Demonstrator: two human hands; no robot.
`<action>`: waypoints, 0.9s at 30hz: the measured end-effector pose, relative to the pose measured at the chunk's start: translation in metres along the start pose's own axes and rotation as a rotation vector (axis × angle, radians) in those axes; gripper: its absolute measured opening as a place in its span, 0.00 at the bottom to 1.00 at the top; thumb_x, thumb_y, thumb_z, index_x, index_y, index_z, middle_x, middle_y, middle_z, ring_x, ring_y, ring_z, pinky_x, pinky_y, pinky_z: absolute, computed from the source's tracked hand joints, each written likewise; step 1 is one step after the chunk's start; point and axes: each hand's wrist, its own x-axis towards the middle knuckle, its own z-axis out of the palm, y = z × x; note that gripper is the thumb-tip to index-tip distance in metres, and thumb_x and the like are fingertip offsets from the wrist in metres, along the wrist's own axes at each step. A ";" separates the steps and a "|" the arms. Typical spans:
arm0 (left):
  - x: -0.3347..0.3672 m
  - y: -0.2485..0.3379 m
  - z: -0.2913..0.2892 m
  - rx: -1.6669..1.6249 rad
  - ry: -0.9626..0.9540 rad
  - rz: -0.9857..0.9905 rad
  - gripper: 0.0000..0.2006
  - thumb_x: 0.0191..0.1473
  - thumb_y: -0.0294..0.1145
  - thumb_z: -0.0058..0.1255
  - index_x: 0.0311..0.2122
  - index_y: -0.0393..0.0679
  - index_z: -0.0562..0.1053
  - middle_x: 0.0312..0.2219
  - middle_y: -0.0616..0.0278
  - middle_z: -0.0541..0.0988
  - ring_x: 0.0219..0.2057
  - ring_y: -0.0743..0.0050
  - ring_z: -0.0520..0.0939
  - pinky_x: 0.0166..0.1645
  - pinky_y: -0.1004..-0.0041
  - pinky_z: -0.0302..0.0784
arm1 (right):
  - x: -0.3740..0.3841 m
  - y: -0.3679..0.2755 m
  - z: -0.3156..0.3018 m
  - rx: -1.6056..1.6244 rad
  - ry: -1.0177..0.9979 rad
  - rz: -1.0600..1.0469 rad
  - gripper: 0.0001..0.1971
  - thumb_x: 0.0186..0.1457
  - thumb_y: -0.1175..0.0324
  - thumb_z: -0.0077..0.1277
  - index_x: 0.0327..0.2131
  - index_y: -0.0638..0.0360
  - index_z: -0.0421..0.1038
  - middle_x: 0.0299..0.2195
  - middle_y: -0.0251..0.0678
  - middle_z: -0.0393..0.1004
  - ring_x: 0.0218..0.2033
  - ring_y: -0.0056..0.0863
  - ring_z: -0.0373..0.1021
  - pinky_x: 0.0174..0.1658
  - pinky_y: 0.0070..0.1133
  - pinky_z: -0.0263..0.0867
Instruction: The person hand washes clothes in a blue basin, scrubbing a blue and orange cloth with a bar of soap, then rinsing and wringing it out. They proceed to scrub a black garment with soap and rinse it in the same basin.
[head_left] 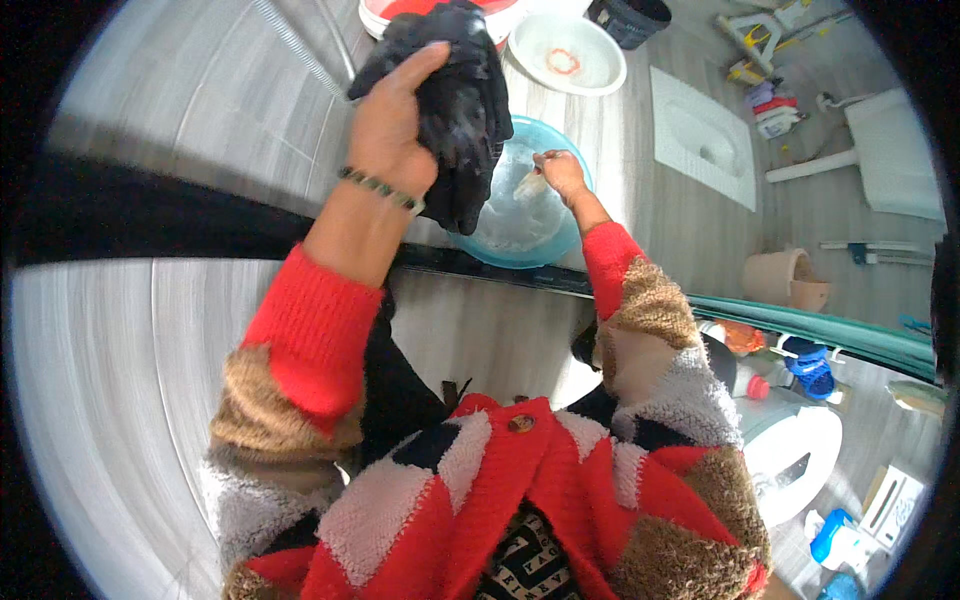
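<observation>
My left hand is raised at the upper left, its fingers closed round a bunched black cloth that looks like a garment. The cloth hangs down over the left side of a light-blue basin. Cloudy water fills part of that basin. Over its right side, my right hand is closed in a pinch on a small whitish, limp piece. Whether this piece is cloth or something else cannot be made out. My left palm and the basin's left rim are hidden.
Beyond the basin are a white basin, a black bucket and a red-and-white tub. A squat toilet lies to the right. A dark low ledge crosses before me, with a glass panel and a toilet at right.
</observation>
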 end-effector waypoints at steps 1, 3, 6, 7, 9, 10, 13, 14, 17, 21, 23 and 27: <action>0.000 -0.002 0.001 -0.061 -0.002 0.012 0.09 0.49 0.29 0.52 0.37 0.40 0.73 0.33 0.59 0.79 0.33 0.64 0.80 0.42 0.65 0.76 | -0.001 -0.012 -0.020 -0.028 0.014 -0.013 0.17 0.51 0.57 0.47 0.21 0.61 0.75 0.22 0.41 0.75 0.26 0.32 0.71 0.36 0.26 0.63; 0.000 -0.006 0.001 -0.140 0.033 0.046 0.09 0.45 0.22 0.54 0.35 0.37 0.73 0.30 0.57 0.78 0.28 0.65 0.80 0.34 0.67 0.79 | -0.008 -0.043 -0.055 -0.057 0.041 -0.003 0.16 0.50 0.57 0.47 0.23 0.61 0.76 0.23 0.39 0.76 0.27 0.30 0.71 0.36 0.25 0.64; 0.001 -0.005 0.001 -0.194 0.059 0.067 0.07 0.47 0.24 0.53 0.34 0.38 0.73 0.28 0.57 0.78 0.26 0.63 0.80 0.33 0.66 0.79 | -0.017 -0.086 -0.108 -0.069 0.020 0.009 0.15 0.50 0.60 0.48 0.25 0.63 0.75 0.24 0.37 0.76 0.28 0.26 0.71 0.34 0.23 0.66; 0.002 -0.004 0.000 -0.203 0.029 0.062 0.05 0.48 0.25 0.52 0.33 0.39 0.74 0.27 0.57 0.79 0.25 0.63 0.81 0.32 0.66 0.79 | -0.019 -0.098 -0.122 0.034 -0.022 0.014 0.14 0.51 0.61 0.48 0.26 0.63 0.73 0.26 0.35 0.75 0.30 0.24 0.71 0.34 0.22 0.67; 0.005 0.000 0.000 -0.235 0.084 0.069 0.05 0.47 0.23 0.52 0.32 0.38 0.73 0.27 0.56 0.79 0.26 0.62 0.81 0.32 0.65 0.79 | -0.023 -0.119 -0.147 0.318 0.013 0.186 0.11 0.52 0.64 0.47 0.28 0.62 0.72 0.27 0.35 0.75 0.31 0.25 0.72 0.34 0.24 0.68; 0.008 0.002 -0.001 -0.254 0.078 0.104 0.05 0.47 0.23 0.52 0.32 0.38 0.73 0.26 0.56 0.79 0.26 0.62 0.81 0.32 0.65 0.79 | -0.026 -0.127 -0.154 0.408 0.013 0.218 0.10 0.52 0.66 0.46 0.27 0.62 0.72 0.27 0.36 0.75 0.30 0.27 0.72 0.34 0.25 0.68; 0.014 0.006 -0.002 -0.337 0.040 0.102 0.06 0.46 0.22 0.52 0.32 0.37 0.73 0.27 0.55 0.78 0.26 0.61 0.81 0.32 0.64 0.79 | -0.035 -0.139 -0.166 0.545 0.019 0.194 0.09 0.53 0.66 0.45 0.30 0.62 0.71 0.30 0.36 0.75 0.30 0.29 0.72 0.34 0.27 0.69; 0.017 0.006 -0.004 -0.335 0.090 0.092 0.06 0.46 0.22 0.52 0.33 0.37 0.73 0.27 0.55 0.79 0.26 0.61 0.81 0.32 0.64 0.79 | -0.037 -0.140 -0.166 0.594 0.019 0.239 0.09 0.53 0.66 0.45 0.30 0.62 0.71 0.29 0.37 0.75 0.29 0.29 0.73 0.33 0.26 0.69; 0.021 0.005 -0.006 -0.263 0.123 0.117 0.06 0.46 0.23 0.53 0.32 0.39 0.74 0.27 0.56 0.79 0.26 0.61 0.81 0.33 0.64 0.79 | -0.044 -0.135 -0.162 0.720 0.028 0.289 0.10 0.53 0.66 0.44 0.28 0.63 0.71 0.29 0.38 0.75 0.29 0.29 0.73 0.33 0.24 0.70; 0.021 0.005 -0.010 -0.189 -0.004 0.117 0.08 0.49 0.31 0.50 0.33 0.40 0.74 0.30 0.57 0.79 0.29 0.61 0.81 0.38 0.63 0.78 | -0.039 -0.126 -0.159 0.754 0.028 0.318 0.11 0.56 0.65 0.42 0.28 0.62 0.70 0.29 0.39 0.75 0.30 0.27 0.73 0.35 0.22 0.70; 0.019 0.007 -0.011 -0.158 0.010 0.089 0.09 0.49 0.32 0.49 0.35 0.40 0.74 0.32 0.58 0.79 0.32 0.61 0.80 0.41 0.63 0.76 | -0.033 -0.125 -0.160 0.759 0.058 0.217 0.12 0.57 0.64 0.42 0.26 0.62 0.71 0.27 0.38 0.76 0.28 0.25 0.73 0.34 0.20 0.70; 0.014 0.013 -0.011 -0.124 0.005 0.075 0.10 0.52 0.32 0.46 0.36 0.38 0.74 0.33 0.55 0.79 0.34 0.60 0.80 0.42 0.63 0.75 | -0.025 -0.128 -0.162 0.771 0.084 0.178 0.10 0.53 0.67 0.45 0.28 0.63 0.74 0.23 0.35 0.75 0.24 0.22 0.72 0.27 0.18 0.68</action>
